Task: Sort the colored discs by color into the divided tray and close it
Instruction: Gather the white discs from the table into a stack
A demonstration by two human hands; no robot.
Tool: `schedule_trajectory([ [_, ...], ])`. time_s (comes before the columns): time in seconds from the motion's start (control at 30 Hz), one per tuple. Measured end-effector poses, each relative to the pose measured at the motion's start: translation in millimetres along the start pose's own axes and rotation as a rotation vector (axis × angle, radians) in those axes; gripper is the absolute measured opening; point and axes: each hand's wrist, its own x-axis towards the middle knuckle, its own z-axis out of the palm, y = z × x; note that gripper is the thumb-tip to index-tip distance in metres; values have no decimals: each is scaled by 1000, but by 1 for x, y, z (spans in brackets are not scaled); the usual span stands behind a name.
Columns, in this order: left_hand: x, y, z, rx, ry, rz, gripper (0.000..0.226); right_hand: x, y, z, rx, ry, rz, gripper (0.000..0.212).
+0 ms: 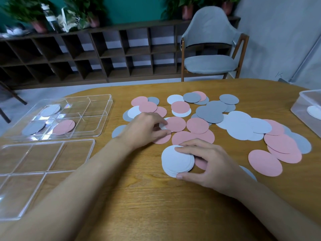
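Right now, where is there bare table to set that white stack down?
Bare table shows along the near edge, in front of the white stack, and in the strip between the divided tray and the discs. The middle and right are crowded with overlapping discs.

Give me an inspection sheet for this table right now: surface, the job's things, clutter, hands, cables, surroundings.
Surface: wooden table.
Job's things: divided tray at left, open, with white, grey and pink discs in separate compartments; lid lying flat beside it; loose discs in three colours spread over the centre and right.
Clutter: clear container at the right edge, something white inside.
Hands: left hand has fingertips on a small white disc, grip unclear; right hand grips a white stack.
Cables: nothing seen.
Surroundings: grey chair, shelf unit, potted plants.
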Motion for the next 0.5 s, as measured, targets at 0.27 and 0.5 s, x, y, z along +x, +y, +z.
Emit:
schedule_trajectory([
  [0.27,8,8,2,353,-2,261,29,1,1,0,-4,-8,-3,71],
  [0.5,-9,-2,2,358,134,291,5,0,0,0,1,3,-6,70],
])
